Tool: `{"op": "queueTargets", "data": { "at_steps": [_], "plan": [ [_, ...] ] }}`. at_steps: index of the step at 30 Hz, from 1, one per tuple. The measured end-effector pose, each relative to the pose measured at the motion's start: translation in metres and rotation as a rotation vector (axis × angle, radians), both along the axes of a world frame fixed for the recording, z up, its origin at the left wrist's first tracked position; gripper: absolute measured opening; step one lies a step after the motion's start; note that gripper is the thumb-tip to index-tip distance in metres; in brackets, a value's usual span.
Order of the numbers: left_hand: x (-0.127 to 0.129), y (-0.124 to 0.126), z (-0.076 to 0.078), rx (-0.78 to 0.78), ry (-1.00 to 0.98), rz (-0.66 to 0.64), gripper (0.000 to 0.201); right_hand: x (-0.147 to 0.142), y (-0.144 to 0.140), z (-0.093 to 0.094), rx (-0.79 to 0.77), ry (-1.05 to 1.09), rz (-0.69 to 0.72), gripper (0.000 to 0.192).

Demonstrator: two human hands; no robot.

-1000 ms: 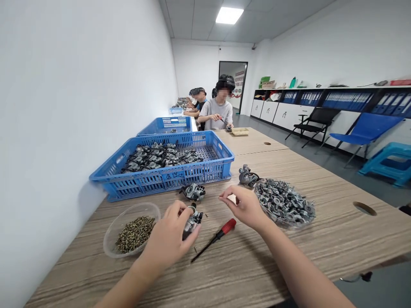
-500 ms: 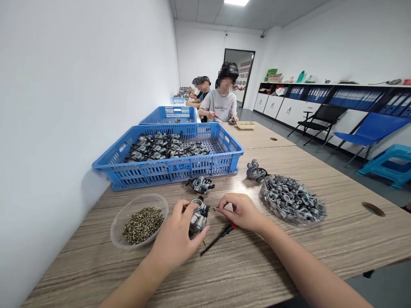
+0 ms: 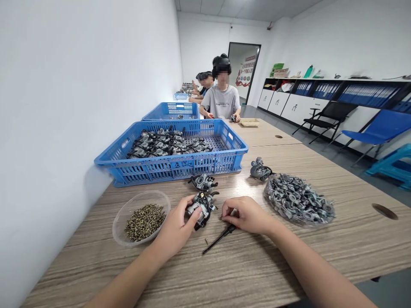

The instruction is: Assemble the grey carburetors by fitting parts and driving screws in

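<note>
My left hand (image 3: 180,224) is closed around a metal carburetor (image 3: 208,208) with black fittings, tilted on the tabletop. A brass-coloured spot shows on the carburetor's upper end. To its right, my right hand (image 3: 247,214) pinches a small screw at the fingertips, mostly hidden by the fingers. A screwdriver (image 3: 221,238) with a black shaft lies beneath that hand, which covers most of its red handle. One loose screw (image 3: 206,241) rests beside the screwdriver's shaft. Just behind the held carburetor sits a second carburetor (image 3: 203,182).
Left stands a clear bowl of brass screws (image 3: 144,222); right, a clear tray of metal parts (image 3: 298,201). Another carburetor (image 3: 260,170) lies behind that tray. A blue crate (image 3: 180,167) of carburetors spans the back. Across the table, a co-worker (image 3: 221,100) handles a part.
My left hand has turned the carburetor over, so another side and a brass-coloured spot now face up. My right hand has shifted slightly away from it, still pinching. The view has tilted slightly.
</note>
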State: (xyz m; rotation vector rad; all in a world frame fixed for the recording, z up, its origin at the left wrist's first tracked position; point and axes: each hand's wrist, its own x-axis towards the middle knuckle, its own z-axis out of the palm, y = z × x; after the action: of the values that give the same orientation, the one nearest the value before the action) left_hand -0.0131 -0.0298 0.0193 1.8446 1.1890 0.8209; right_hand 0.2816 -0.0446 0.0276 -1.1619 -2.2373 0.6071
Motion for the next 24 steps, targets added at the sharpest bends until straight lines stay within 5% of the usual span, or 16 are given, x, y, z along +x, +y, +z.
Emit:
{"op": "queueTargets", "data": {
  "at_steps": [7,18,24],
  "plan": [
    [-0.001,0.001,-0.003,0.238,0.164,0.037,0.04,0.0,0.0,-0.001,0.01,0.012,0.004,0.011],
    [0.002,-0.003,-0.004,0.36,0.229,0.019,0.033,0.01,0.003,0.004,0.087,-0.007,-0.071,0.014],
    [0.004,-0.021,0.007,0.698,0.369,0.119,0.031,0.014,0.004,0.003,0.086,-0.03,-0.078,0.017]
  ]
}}
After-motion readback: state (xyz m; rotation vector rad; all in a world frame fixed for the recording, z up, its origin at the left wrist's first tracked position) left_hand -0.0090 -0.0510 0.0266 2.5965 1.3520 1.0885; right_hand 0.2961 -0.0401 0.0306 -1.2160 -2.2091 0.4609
